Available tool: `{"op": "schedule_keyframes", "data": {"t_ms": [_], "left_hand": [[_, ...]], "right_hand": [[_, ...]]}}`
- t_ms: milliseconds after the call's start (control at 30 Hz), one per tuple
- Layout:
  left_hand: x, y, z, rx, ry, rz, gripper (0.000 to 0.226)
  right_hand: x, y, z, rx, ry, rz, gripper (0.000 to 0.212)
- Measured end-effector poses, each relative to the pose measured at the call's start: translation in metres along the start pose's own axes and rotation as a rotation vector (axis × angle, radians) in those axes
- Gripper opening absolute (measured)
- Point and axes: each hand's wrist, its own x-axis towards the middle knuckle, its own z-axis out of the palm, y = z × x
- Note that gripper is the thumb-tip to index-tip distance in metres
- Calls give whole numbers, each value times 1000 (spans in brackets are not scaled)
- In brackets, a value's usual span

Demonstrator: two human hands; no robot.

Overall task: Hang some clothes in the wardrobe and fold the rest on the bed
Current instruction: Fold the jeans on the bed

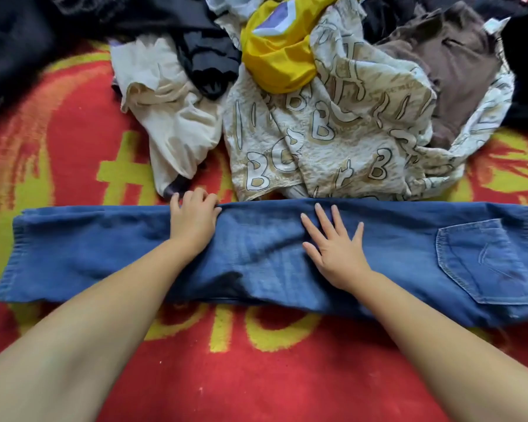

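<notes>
Your jeans (256, 257) lie flat across the red blanket (256, 376), pocket (488, 263) right of your fingers. Your left hand (192, 219) curls over their far edge, gripping it; your right hand (333, 248) presses flat, fingers spread. Beyond your fingertips, a cream shirt (326, 129) repeats "B".

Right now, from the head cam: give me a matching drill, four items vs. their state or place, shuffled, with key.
Column 1:
1. jeans
2. left hand
3. right hand
4. yellow garment

Column 2:
A. fingers spread flat on the denim
B. on top of the clothes pile
C. laid out lengthwise across the red blanket
D. fingers curled over the jeans' far edge

Pairs: 1-C, 2-D, 3-A, 4-B
</notes>
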Motion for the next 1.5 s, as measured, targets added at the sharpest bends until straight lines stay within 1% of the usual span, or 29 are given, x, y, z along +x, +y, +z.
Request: {"op": "schedule_keyframes", "data": {"t_ms": [67, 133, 167, 200, 267, 333, 433, 467, 533, 600, 633, 700, 767, 800, 833, 867, 933, 967, 1067, 1100, 1167, 1233, 1267, 1300, 1333, 1367, 1400, 1467, 1500], "left_hand": [[0, -6, -2, -18, -64, -88, 36], [-7, -30, -6, -42, -118, -120, 56], [-15, -49, -10, -26, -137, -105, 65], [-25, -70, -13, 3, -151, -93, 70], [-51, -115, -19, 31, -134, -145, 75], [-80, -162, -25, -30, -79, -343, 80], [-109, -209, -29, -250, -38, -712, 86], [-112, -219, -30, -304, -30, -788, 83], [-109, -232, -30, -360, -36, -842, 68], [-97, -245, -35, -488, -36, -835, 45], [-90, -250, -40, -578, -23, -801, 35], [-76, -257, -54, -650, 87, -671, 23], [-71, -266, -64, -528, 210, -564, 22], [-73, -272, -64, -427, 229, -560, 24], [-76, -277, -59, -350, 198, -605, 26], [-79, -282, -53, -316, 130, -685, 31], [-87, -288, -40, -348, -27, -834, 40], [-88, -289, -36, -389, -53, -855, 42], [-87, -292, -36, -497, -42, -818, 40], [-86, -294, -38, -541, -48, -806, 38], [-85, -297, -44, -647, -53, -751, 30], [-81, -293, -61, -766, -27, -659, 16], [-80, -288, -72, -875, -25, -624, 8], [-80, -280, -86, -1017, -48, -591, 4], [-79, -270, -100, -1153, -86, -543, 9], [-78, -256, -113, -1261, -136, -480, 16], [-76, -240, -125, -1322, -181, -411, 22], [-73, -197, -140, -1359, -243, -269, 34], [-72, -169, -144, -1339, -256, -211, 43]], "right_hand": [[7, -25, 4, 36, -127, 152, 62], [8, -54, 5, 108, -130, 274, 66], [6, -71, 5, 142, -99, 286, 66], [3, -88, 6, 150, -61, 256, 65], [-5, -126, 16, 93, -15, 128, 64], [-10, -170, 34, 34, -53, 53, 67], [-9, -203, 54, 14, -108, 147, 75], [-7, -207, 56, 11, -115, 175, 76], [-5, -207, 55, 7, -117, 196, 76], [-8, -214, 53, 4, -127, 174, 74], [-9, -222, 53, 2, -136, 142, 72], [-11, -246, 52, 7, -133, 45, 66], [-8, -276, 54, -1, -122, -63, 60], [-4, -288, 55, -17, -134, -93, 59], [-1, -297, 56, -42, -159, -104, 59], [1, -301, 56, -73, -184, -106, 58], [4, -302, 55, -102, -194, -114, 58], [5, -303, 51, -91, -165, -131, 58], [26, -313, 32, 8, -6, -183, 58], [40, -320, 26, 27, -2, -167, 59], [68, -335, 18, 38, -93, -112, 59], [84, -346, 13, 28, -189, -80, 61], [87, -349, 10, 28, -224, -77, 62], [88, -349, 6, 47, -254, -81, 63], [87, -347, 0, 104, -278, -84, 63], [84, -344, -10, 229, -298, -78, 61], [80, -339, -22, 451, -329, -59, 56], [67, -323, -51, 1123, -452, 40, 51], [58, -311, -66, 1444, -547, 108, 56]]}}
